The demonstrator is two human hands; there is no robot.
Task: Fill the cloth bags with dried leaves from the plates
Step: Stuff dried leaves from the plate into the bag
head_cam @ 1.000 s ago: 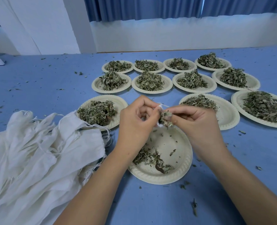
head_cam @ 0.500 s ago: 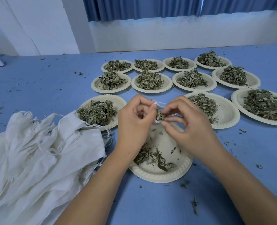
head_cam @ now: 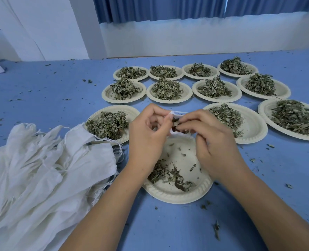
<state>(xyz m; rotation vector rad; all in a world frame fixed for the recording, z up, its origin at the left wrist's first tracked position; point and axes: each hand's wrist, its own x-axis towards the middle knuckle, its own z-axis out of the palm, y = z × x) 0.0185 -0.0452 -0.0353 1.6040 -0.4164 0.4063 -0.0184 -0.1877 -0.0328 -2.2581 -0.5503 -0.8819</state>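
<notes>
My left hand [head_cam: 148, 134] pinches the small white cloth bag [head_cam: 179, 112] at its mouth. Just beside it, my right hand [head_cam: 211, 142] pinches dried green leaves [head_cam: 176, 122] against that opening, directly above the cream paper plate [head_cam: 177, 198].

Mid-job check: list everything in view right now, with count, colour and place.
Heaped plates: eleven, cream, three rows on the far side.
Dried leaves: grey-green heaps on those plates, crumbs scattered around.
Near plate: one, cream, few leaves left, front centre.
Bag pile: count unclear, white, near left.
Held bag: one, white, above the near plate.
Table: one, blue.
Curtains: blue, far wall.
Left hand: pinches held bag's mouth.
Right hand: pinches dried leaves at that mouth.
</notes>
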